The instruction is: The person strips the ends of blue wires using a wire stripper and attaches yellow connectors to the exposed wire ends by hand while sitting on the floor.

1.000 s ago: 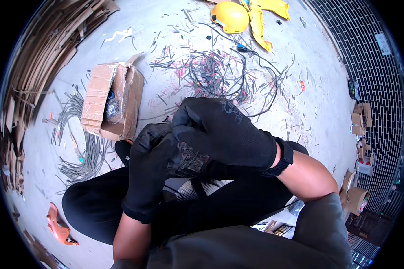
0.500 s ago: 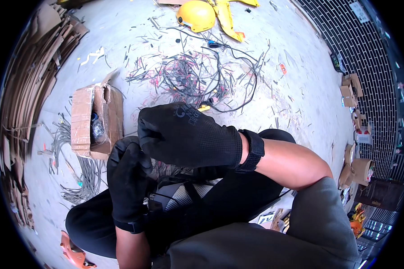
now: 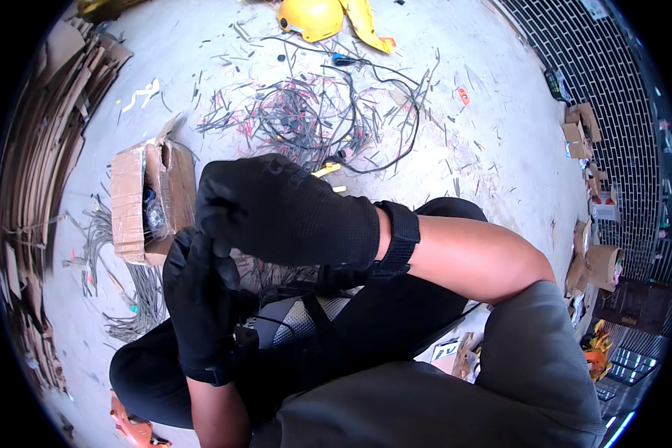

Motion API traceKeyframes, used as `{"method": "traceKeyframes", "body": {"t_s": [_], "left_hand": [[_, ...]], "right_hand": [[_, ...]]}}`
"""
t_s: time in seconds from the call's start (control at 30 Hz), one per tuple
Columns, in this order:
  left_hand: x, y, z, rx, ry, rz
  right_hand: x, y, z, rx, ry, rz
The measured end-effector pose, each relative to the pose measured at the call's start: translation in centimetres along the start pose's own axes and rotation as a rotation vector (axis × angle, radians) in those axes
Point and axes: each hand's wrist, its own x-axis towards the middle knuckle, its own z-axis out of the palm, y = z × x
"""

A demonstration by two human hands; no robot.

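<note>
A: What are the hands doing closest in?

B: Both are wearing black knit gloves and meeting over the lap. The right hand (image 3: 291, 213) is curling its fingertips down onto the fingers of the left hand (image 3: 201, 299), pinching at that glove. Whether anything small is caught in the pinch I cannot tell; the gloves are hiding it.

A: Has anything changed?

B: Yes. A second ago the right hand was lying farther across and over the left; now it is sitting higher, with its fingertips bearing on the left fingertips. Judging from that, the hands are busy with each other, not with anything on the floor.

A: What is just beneath the grip?

B: A grey mesh-fronted pouch with black straps (image 3: 295, 321) is resting against the dark trousers.

A: And left of the pinch?

B: An open brown cardboard box (image 3: 138, 201) is lying just beside it, with dark items inside.

A: Beyond the grip?

B: A loose tangle of dark wires and red cut ends (image 3: 313, 119) is spreading over the pale concrete floor (image 3: 500, 127). Farther still, a yellow hard hat (image 3: 310, 16) is lying beside a yellow plastic piece.
</note>
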Motion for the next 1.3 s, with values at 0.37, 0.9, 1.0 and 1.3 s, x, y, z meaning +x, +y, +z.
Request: {"method": "traceKeyframes", "body": {"t_s": [0.37, 0.9, 1.0, 1.3], "left_hand": [[0.6, -0.3, -0.9, -0.441, -0.058, -0.260], [0.7, -0.2, -0.6, -0.532, -0.091, -0.321], [0.8, 0.2, -0.7, -0.491, -0.062, -0.347], [0.9, -0.2, -1.0, -0.353, -0.030, -0.258]], "right_hand": [[0.6, 1.3, -0.3, 0.074, -0.212, -0.030], [0.8, -1.8, -1.4, 0.085, -0.161, 0.190], [1.1, -0.4, -1.3, 0.400, -0.187, 0.353], [1.6, -1.5, -2.9, 0.290, -0.367, 0.311]]}}
